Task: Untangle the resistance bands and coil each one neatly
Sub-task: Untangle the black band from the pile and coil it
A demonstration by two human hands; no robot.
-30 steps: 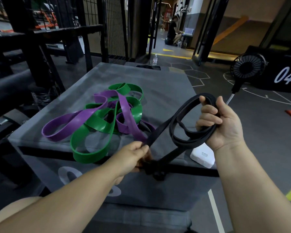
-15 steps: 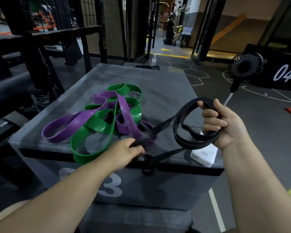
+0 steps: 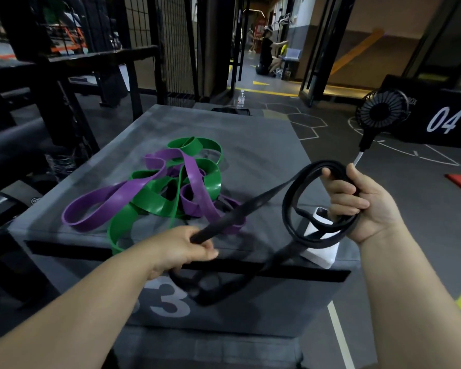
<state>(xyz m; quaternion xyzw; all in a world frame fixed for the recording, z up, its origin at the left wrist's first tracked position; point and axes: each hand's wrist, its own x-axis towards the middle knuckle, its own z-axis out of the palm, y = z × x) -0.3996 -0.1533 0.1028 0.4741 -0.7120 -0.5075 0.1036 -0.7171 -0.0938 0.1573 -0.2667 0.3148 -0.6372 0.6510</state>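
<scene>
On the box and above it, stock listed largest first.

1. Tangle. Green band and purple band, looped through one another left of centre on the box top. Neither hand touches them. They are probably left lying until the black one is finished.
2. Black band. Clear of the tangle, in the air over the near right corner. Part is gathered into a ring of several turns. A straight run leads from the ring to the left hand, and a slack loop hangs, blurred, before the box face.
3. Right hand. Fingers curled round the ring's far side, probably clamping the turns so the coil cannot spring open.
4. Left hand. Fist closed on the straight run and holding it taut, probably to lay the next turn flat and untwisted.

Surface and room.

5. Gym floor, dark, with painted lines. A black rack stands behind.
6. Box: grey, padded, with a numeral on the front face.
7. Second box, marked 04, far right.
8. Fan, small and black, on a white stem.
9. White block, at the near right corner beneath the ring. Make unclear.
</scene>
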